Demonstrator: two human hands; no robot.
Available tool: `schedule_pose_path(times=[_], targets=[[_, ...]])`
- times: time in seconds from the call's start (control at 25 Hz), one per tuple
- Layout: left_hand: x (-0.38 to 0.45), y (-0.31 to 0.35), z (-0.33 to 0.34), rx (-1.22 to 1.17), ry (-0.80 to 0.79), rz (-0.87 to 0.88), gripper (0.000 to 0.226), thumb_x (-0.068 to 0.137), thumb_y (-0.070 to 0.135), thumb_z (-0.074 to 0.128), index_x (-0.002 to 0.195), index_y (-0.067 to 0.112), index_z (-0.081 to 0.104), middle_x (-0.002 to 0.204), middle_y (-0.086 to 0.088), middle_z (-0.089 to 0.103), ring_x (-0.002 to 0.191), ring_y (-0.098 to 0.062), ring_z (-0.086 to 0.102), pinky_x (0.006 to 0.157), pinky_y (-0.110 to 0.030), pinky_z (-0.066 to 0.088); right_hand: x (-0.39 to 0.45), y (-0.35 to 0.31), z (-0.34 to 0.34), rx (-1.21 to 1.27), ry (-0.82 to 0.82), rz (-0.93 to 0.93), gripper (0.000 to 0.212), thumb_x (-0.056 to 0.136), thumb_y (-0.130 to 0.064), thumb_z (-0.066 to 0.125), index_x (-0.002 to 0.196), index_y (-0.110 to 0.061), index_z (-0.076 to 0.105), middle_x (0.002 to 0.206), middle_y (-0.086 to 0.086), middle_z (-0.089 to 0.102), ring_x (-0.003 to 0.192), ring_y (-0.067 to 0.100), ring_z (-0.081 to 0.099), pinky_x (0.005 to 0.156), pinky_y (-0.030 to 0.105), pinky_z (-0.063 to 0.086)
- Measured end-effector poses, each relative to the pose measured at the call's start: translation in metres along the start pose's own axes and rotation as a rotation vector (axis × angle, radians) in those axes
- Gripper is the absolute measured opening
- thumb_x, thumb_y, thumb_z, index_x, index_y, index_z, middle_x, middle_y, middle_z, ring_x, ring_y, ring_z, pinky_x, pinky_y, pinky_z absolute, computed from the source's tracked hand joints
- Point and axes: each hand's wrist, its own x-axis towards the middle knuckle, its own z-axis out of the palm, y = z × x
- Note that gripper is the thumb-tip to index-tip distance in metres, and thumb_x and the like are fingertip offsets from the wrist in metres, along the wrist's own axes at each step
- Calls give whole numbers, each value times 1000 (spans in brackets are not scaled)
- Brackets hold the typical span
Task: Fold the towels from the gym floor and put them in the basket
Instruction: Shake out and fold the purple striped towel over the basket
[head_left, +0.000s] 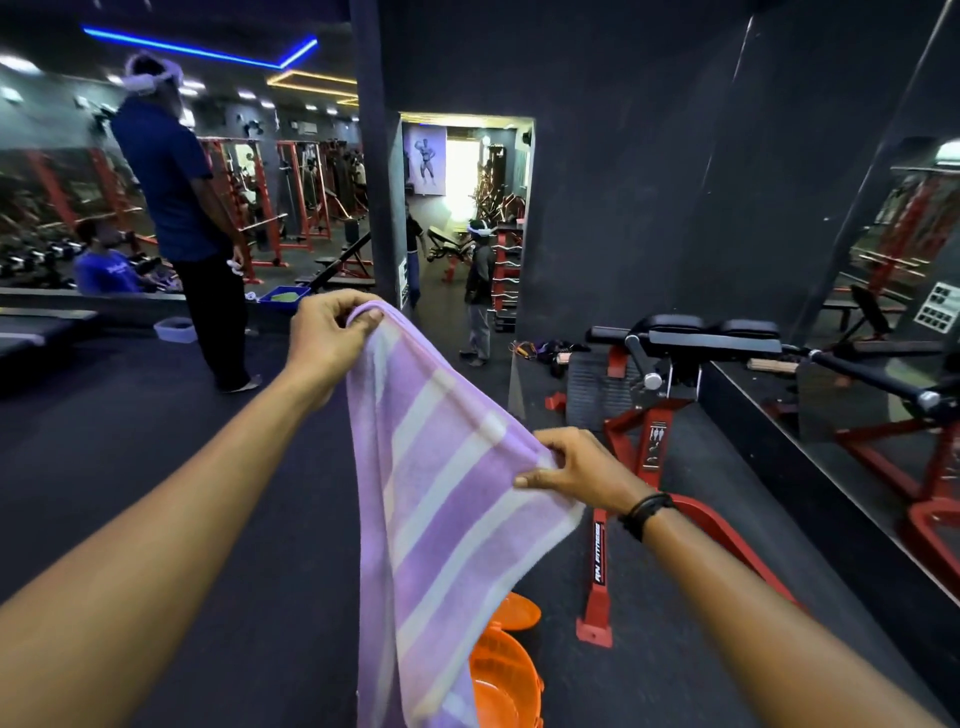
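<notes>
**gymrat_07:** so where's the towel at in this one?

**foldguy:** Up in the air, mid frame. It's a lilac one with pale stripes, held out in front of the person and hanging down past the bottom edge of the shot. The left hand has the far top corner, fingers clamped on the hem, thumb and forefinger pinching it. The right hand grips the nearer edge lower down, fingers curled tight on the cloth too. Black band on that wrist.

**gymrat_07:** and the basket?

**foldguy:** The orange basket sits on the floor right below the towel, which covers its left part. Can't tell whether anything's in it.

**gymrat_07:** what else is around?

**foldguy:** A red and black bench machine stands just to the right, against a mirrored wall. Dark rubber floor all round. Off to the left a person in a dark blue shirt wearing a white headset stands well apart, with a small blue tub on the floor near them. Farther back, through a doorway, another person in a headset stands among red racks.
</notes>
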Motion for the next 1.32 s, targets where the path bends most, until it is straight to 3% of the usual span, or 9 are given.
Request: schedule_pose_path(times=[0.08, 0.28, 0.44, 0.6, 0.76, 0.96, 1.04, 1.16, 1.32], targets=[[0, -11, -7, 52, 125, -29, 16, 87, 8, 64, 96, 18, 72, 92, -3, 70, 84, -12, 59, 79, -30, 49, -4, 11, -19, -57, -59, 23, 49, 72, -52, 75, 65, -8, 55, 57, 3, 42, 56, 6, 33, 51, 33, 28], [-3, -37, -31, 173, 72, -188, 7, 80, 21, 76, 84, 16, 74, 78, -6, 70, 74, -12, 57, 71, -30, 46, 1, 18, -80, 280, 473, 106, 26, 73, -18, 80, 75, -8, 57, 61, 5, 56, 51, 5, 42, 48, 22, 34], [-4, -20, -39, 274, -509, -408, 7, 82, 16, 73, 80, 8, 73, 65, -3, 66, 63, -12, 56, 54, -21, 45, 4, 6, -99, 230, 92, 135, 39, 62, -22, 84, 87, -16, 54, 61, 3, 58, 47, 5, 48, 45, 20, 39], [25, 28, -35, -435, -277, -180, 43, 66, 38, 83, 98, 14, 68, 73, 8, 71, 62, 0, 63, 55, -17, 53, 26, -30, -160, 591, 287, 38, 56, 57, -35, 83, 105, -15, 60, 88, 2, 71, 73, 12, 67, 64, 26, 55], [-24, -28, -20, -149, -629, -387, 73, 38, 57, 91, 93, 13, 74, 100, -9, 74, 93, -24, 70, 84, -42, 55, 7, -8, -86, 704, 5, 190, 73, 55, -42, 89, 116, -10, 66, 119, 12, 67, 112, 27, 62, 95, 42, 51], [-50, -68, -36, -16, -821, -727, 52, 60, 43, 88, 80, -1, 67, 82, -17, 58, 68, -21, 55, 59, -26, 42, -23, 24, -68, 760, -117, 465, 41, 68, -34, 81, 78, 3, 66, 73, 10, 68, 57, 13, 61, 49, 23, 49], [-44, -51, -27, -142, -747, -750, 24, 69, 30, 83, 79, 10, 74, 73, -10, 62, 58, -11, 56, 47, -21, 45, -13, 15, -79, 759, -84, 492, 37, 74, -30, 77, 87, 3, 67, 82, 13, 68, 63, 14, 64, 55, 25, 53], [-22, -39, -17, -593, -458, -710, 56, 55, 38, 85, 103, 13, 72, 79, -2, 73, 66, -11, 66, 56, -25, 56, 5, -3, -102, 971, 89, 391, 30, 83, -35, 64, 93, -6, 67, 88, 9, 71, 72, 10, 70, 65, 24, 58], [-43, -51, -12, 74, -857, -598, 67, 52, 41, 88, 111, 20, 62, 104, -3, 73, 98, -21, 68, 77, -34, 56, 2, 7, -79, 564, -145, 484, 57, 62, -32, 87, 111, -13, 66, 105, 6, 73, 94, 20, 70, 82, 42, 57]])
